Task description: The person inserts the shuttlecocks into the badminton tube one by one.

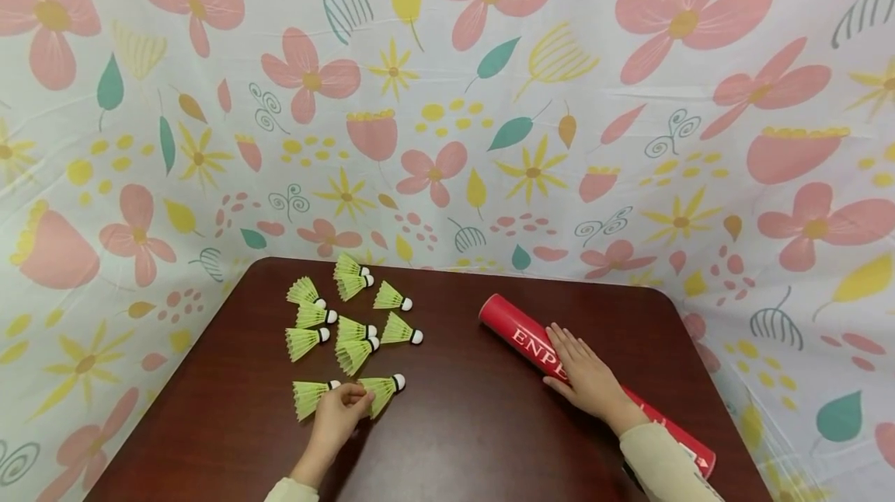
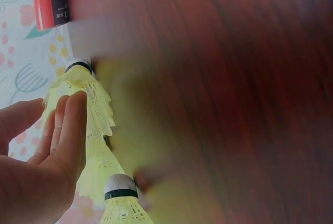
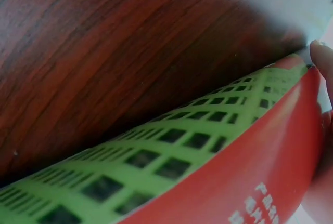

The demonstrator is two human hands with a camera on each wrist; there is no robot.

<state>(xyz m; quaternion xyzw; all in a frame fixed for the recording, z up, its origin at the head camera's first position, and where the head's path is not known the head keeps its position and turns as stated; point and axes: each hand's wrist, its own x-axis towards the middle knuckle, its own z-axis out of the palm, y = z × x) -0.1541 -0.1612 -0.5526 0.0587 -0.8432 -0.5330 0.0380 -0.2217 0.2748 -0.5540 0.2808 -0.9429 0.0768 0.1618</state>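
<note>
Beside the front row of shuttlecocks is my left hand [image 1: 339,413], its fingertips at the skirt of a yellow-green shuttlecock [image 1: 381,391] with a white cork. In the left wrist view a gap shows between the thumb [image 2: 21,117] and the fingers, with the shuttlecock's skirt [image 2: 96,102] behind them. Another shuttlecock [image 1: 308,399] lies just left of this hand, partly covered by it. My right hand [image 1: 586,378] rests with outstretched fingers on a red tube [image 1: 510,323] with white lettering, lying diagonally. A green printed band [image 3: 197,125] shows along the tube's side.
Several more shuttlecocks lie behind the left hand, among them an overlapping pair [image 1: 356,346], a single one [image 1: 402,329] and another [image 1: 391,297] near the back edge. The dark wooden table [image 1: 461,424] meets a flowered cloth [image 1: 447,137] at its back and sides.
</note>
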